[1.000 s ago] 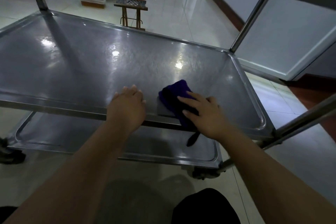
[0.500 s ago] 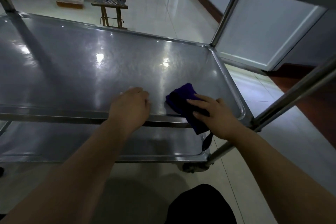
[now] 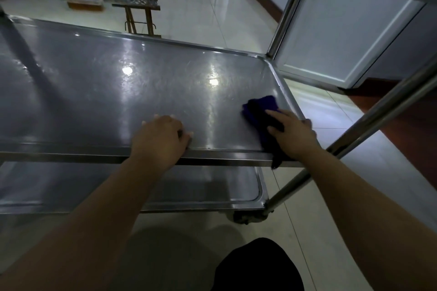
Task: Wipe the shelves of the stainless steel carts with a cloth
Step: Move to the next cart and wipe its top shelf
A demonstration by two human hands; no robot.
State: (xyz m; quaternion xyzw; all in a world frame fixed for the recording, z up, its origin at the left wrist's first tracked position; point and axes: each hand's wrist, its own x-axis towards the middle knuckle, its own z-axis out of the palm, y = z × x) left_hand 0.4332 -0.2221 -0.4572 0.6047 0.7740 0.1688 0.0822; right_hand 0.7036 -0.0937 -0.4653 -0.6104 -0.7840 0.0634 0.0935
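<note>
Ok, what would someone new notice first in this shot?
The gleaming steel shelf fills the view, bright light spots mirrored in it. At its near right corner the right hand presses a dark blue cloth flat, one end hanging over the front edge, while the left hand rests on the front rim near the middle.

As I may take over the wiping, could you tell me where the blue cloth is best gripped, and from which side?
Grip the bunched part of the blue cloth, under the right hand on the shelf, from above on the near side: the raised rim hems its right, and only a thin tail hangs over the front.
</note>
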